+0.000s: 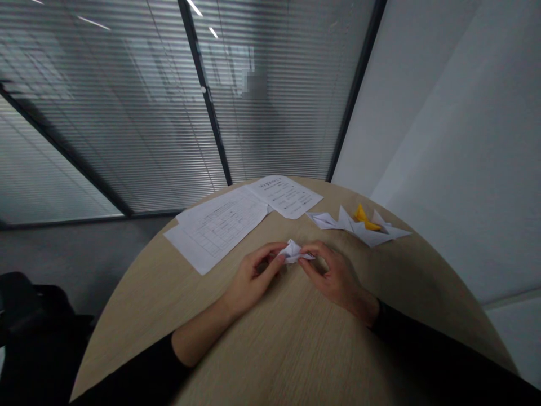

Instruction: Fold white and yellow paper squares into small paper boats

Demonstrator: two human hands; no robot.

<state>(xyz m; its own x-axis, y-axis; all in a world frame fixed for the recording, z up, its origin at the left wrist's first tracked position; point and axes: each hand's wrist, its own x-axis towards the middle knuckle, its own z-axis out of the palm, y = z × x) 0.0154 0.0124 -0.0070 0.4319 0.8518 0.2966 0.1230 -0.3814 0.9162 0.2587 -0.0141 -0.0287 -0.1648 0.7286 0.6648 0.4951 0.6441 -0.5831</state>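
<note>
A small folded white paper boat (291,251) is held just above the table, between my two hands. My left hand (257,270) pinches its left end with thumb and fingers. At its right end, my right hand (332,270) grips the paper the same way. Its middle peak points up between my fingertips, and both ends are partly covered by them. Beyond my right hand lie finished-looking folded boats: a larger white paper boat (372,235) with a yellow paper boat (364,219) sitting in it, and another white folded paper (323,220) beside it.
The round wooden table (270,338) has printed sheets (228,217) spread at its far left, with another printed page (289,195) overlapping them. A black chair (38,316) stands at the left. Behind are a glass partition with blinds (270,124) and a white wall (465,169).
</note>
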